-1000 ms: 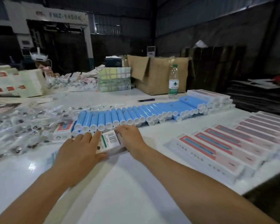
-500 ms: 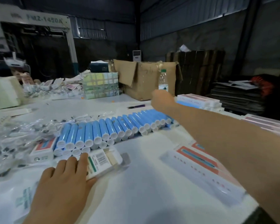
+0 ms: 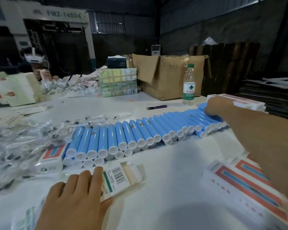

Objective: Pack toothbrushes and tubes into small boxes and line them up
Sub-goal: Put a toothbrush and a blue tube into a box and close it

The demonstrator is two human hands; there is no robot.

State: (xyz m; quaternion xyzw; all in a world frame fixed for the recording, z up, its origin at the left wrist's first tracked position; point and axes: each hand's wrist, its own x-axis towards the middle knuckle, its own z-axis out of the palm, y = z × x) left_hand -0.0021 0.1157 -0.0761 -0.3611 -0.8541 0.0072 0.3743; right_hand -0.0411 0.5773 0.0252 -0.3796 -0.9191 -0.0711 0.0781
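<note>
I read the white surface (image 3: 156, 205) from the head view, with 12 o'clock pointing away from me. My left hand (image 3: 73, 201) lies at 7 o'clock, palm down, with straight fingers (image 3: 96, 176) pressing the near end of a small box (image 3: 121, 178); the thumb sits against the box's near edge. The box lies flat with its barcode panel up and its far end flaps open toward 1 o'clock. A row of blue tubes (image 3: 140, 135) with white caps runs across the middle of the surface from 9 o'clock toward 2 o'clock, stacked in two layers at the near end. My right hand (image 3: 218, 105) reaches to the 2 o'clock end of that row, where its fingers curl down onto the last tubes; I cannot tell whether any tube is actually gripped. Just beyond that hand sits a stack of closed white boxes (image 3: 243, 102). Flat red-and-blue printed cartons (image 3: 243, 185) lie at 4 o'clock, partly under my right forearm. A pile of clear-wrapped toothbrushes (image 3: 23, 138) covers the 9 o'clock area, touching a red-and-white box (image 3: 51, 156) beside the tubes. At 12 to 1 o'clock stand a water bottle (image 3: 189, 85), a brown cardboard carton (image 3: 170, 75) and purple scissors (image 3: 156, 107).
</note>
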